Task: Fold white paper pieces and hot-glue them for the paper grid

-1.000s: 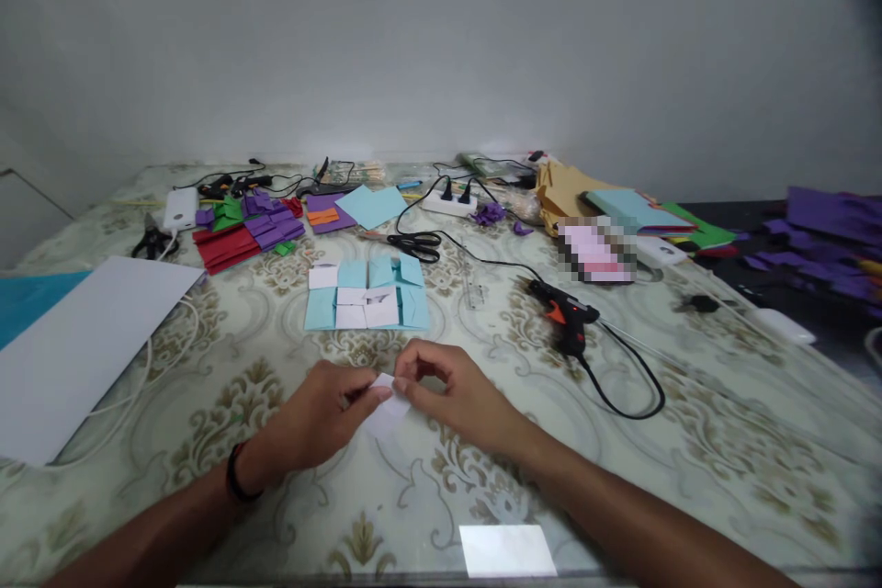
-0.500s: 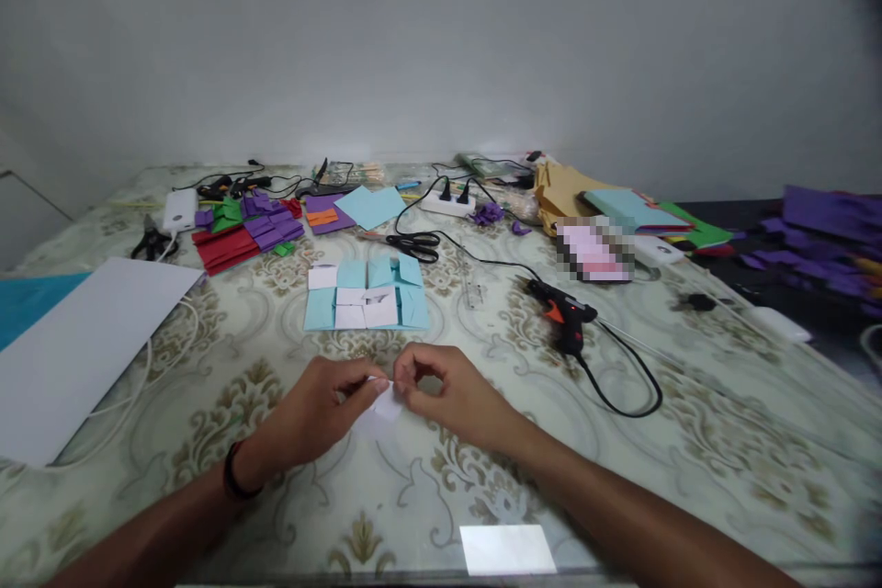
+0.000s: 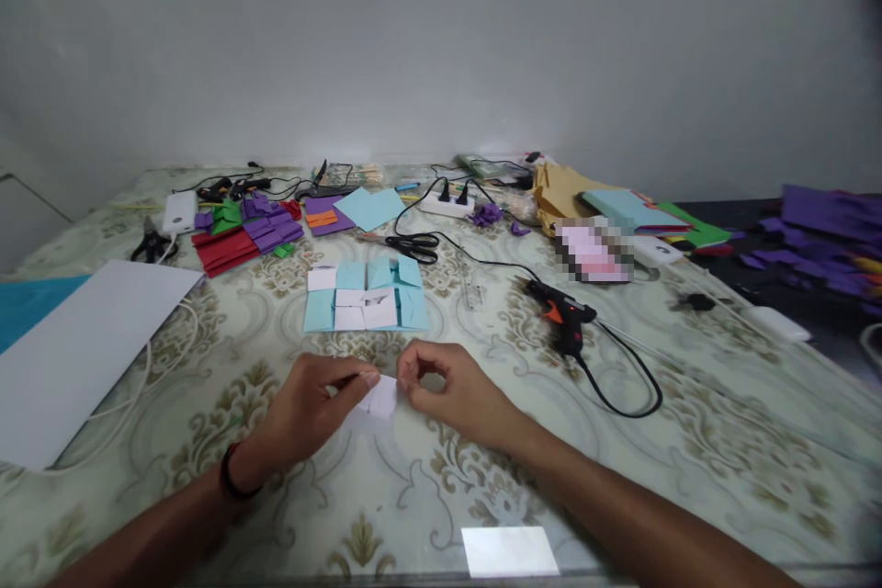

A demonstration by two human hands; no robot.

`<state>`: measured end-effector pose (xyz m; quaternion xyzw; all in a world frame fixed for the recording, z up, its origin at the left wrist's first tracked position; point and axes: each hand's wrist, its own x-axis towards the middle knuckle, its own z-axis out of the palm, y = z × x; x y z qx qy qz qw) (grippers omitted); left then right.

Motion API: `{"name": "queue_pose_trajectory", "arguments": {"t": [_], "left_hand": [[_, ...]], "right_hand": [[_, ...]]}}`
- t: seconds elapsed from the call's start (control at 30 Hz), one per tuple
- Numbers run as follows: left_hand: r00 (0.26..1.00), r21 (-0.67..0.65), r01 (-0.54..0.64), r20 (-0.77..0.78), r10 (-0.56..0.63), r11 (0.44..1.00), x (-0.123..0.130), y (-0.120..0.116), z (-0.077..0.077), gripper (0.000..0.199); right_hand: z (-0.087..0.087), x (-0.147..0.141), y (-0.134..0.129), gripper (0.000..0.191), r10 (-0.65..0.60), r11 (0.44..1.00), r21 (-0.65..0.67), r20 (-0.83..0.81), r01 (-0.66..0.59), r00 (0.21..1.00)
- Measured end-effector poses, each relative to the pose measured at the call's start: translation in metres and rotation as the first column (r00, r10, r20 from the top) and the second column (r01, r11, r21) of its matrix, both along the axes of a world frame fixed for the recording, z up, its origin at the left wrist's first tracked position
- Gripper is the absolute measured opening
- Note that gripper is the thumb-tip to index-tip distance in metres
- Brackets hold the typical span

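Note:
A small white paper piece [image 3: 380,398] is pinched between thumb and forefinger of my left hand [image 3: 310,404], above the patterned tabletop. My right hand [image 3: 451,390] is at the paper's right edge, thumb and forefinger pressed together; whether they grip the paper is too small to tell. Just beyond my hands lie light blue folded papers [image 3: 321,310] in a block, with white folded papers [image 3: 380,317] among them. Black-handled scissors [image 3: 413,246] lie farther back.
A black glue gun [image 3: 569,317] with its looping cord lies to the right. White sheets [image 3: 89,358] cover the left side. Behind are red folded papers [image 3: 224,250], a power strip [image 3: 447,205] and a phone [image 3: 593,253]. A white rectangle [image 3: 510,551] shows at the near edge.
The fingertips of my two hands have moved slightly apart, and more of the white paper shows between them. The things on the table have stayed put.

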<state>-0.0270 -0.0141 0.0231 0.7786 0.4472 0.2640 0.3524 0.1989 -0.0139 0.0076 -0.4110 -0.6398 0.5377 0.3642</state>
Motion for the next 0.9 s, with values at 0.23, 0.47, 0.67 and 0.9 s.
{"name": "queue_pose_trajectory", "arguments": {"t": [0.23, 0.47, 0.67, 0.9], "left_hand": [[1.0, -0.111, 0.016, 0.016, -0.014, 0.994, 0.0051, 0.0003, 0.0012, 0.025], [0.998, -0.087, 0.061, 0.028, -0.059, 0.994, 0.0053, -0.0036, 0.0024, 0.025], [0.992, -0.122, 0.031, 0.123, -0.016, 0.992, -0.0014, -0.0021, 0.0032, 0.028], [0.988, -0.155, 0.045, 0.153, -0.021, 0.987, -0.0021, -0.0005, 0.0018, 0.028]], "right_hand": [[-0.0008, -0.0022, 0.0003, 0.003, 0.008, 1.0, -0.015, -0.01, -0.008, 1.0], [-0.0009, -0.0045, -0.0026, 0.004, 0.035, 0.999, -0.01, 0.005, -0.034, 0.999], [0.0014, 0.0005, -0.0002, 0.01, 0.028, 1.0, 0.007, 0.002, -0.028, 1.0], [0.0013, -0.0008, -0.0014, 0.009, 0.038, 0.999, 0.022, 0.02, -0.038, 0.999]]}}
